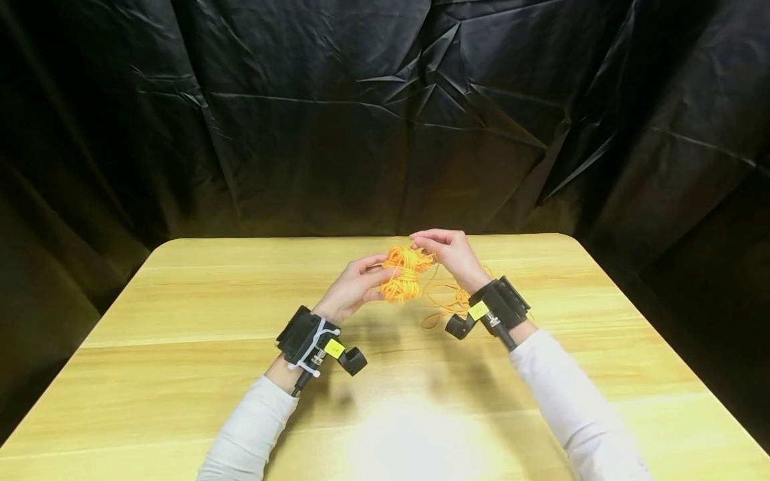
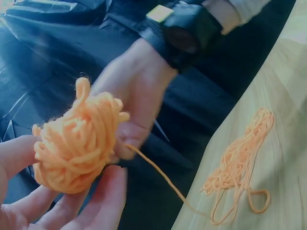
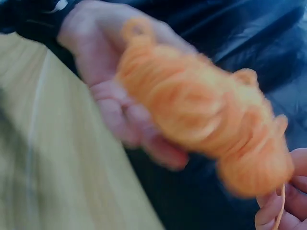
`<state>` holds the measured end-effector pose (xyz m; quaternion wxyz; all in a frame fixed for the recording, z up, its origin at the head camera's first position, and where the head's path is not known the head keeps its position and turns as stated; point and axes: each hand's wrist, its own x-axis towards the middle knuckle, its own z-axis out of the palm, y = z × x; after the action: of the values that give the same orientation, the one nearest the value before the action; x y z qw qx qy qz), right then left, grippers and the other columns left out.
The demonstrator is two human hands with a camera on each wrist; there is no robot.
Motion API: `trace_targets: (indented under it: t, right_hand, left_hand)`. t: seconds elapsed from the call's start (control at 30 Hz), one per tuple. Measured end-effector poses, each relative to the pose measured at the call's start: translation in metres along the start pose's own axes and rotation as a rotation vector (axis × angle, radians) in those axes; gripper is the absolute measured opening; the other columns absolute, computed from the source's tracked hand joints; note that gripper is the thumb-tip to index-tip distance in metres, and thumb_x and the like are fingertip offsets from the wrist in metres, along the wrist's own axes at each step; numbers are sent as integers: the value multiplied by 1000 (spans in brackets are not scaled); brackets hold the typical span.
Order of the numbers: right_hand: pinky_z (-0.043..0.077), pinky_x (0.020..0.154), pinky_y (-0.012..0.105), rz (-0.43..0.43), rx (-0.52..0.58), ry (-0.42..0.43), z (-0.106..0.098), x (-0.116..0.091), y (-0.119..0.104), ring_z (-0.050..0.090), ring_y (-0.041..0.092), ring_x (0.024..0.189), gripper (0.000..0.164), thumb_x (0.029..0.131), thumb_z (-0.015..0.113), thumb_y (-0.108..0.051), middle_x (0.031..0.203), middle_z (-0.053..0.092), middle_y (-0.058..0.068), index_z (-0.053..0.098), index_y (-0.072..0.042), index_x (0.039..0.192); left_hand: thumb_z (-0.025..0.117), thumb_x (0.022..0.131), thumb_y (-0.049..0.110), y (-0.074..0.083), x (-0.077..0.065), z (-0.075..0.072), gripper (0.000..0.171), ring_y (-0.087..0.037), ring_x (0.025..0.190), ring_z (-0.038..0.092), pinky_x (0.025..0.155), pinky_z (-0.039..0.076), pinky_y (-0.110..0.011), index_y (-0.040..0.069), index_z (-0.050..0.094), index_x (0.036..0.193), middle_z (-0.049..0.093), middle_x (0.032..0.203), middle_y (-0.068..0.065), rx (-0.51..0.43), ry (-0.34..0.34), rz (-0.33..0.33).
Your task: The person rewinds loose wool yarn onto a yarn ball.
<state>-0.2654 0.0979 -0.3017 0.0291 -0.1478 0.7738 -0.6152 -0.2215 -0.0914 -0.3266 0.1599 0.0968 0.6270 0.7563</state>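
Observation:
A bundle of orange yarn point(image 1: 402, 288), narrower at its middle, is up above the table. My left hand point(image 1: 351, 287) holds it from the left, thumb on the near side and fingers around it. At the bundle's far right end, my right hand point(image 1: 452, 254) pinches the yarn strand between thumb and fingers. In the left wrist view that strand runs from the right hand point(image 2: 144, 86) down to a loose heap of yarn point(image 2: 240, 158) on the table. The right wrist view shows the bundle point(image 3: 192, 105) blurred, lying along the left hand's fingers.
The loose yarn point(image 1: 462, 298) lies partly behind the right wrist, with loops spreading left. Each wrist wears a black strap with a small camera. The light wood table point(image 1: 180, 374) ends at a hanging black sheet point(image 1: 313, 147).

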Motion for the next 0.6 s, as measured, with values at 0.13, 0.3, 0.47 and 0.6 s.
trace_targets:
  t: [0.13,0.3,0.47,0.6]
  right_hand:
    - [47,65,21,66,69,17,6,-2,17,55,8,72,26,89,52,-8,88,64,7,58,7,109]
    - [45,60,17,98,164,16,16,-7,33,52,6,65,27,89,50,-4,75,59,-5,55,13,108]
    - [42,54,17,93,117,-14,26,-20,39,50,7,58,25,89,50,-4,68,58,-2,57,13,105]
    - [36,48,16,63,13,-57,35,-29,39,47,7,53,23,88,53,-8,63,56,-1,62,12,96]
  left_hand:
    - [51,89,6,1,-1,-2,37,-11,84,60,73,51,-25,-4,44,124,59,101,-6,-41,36,15]
    - [51,88,3,5,0,-3,37,-11,85,59,74,51,-24,-5,43,123,58,99,-7,-92,85,50]
    - [56,85,4,6,3,-3,37,-11,83,57,73,51,-21,-3,43,119,55,100,-9,-101,194,60]
    - [59,84,3,4,5,-4,33,-11,81,56,73,51,-22,-2,45,113,53,99,-9,-73,280,84]
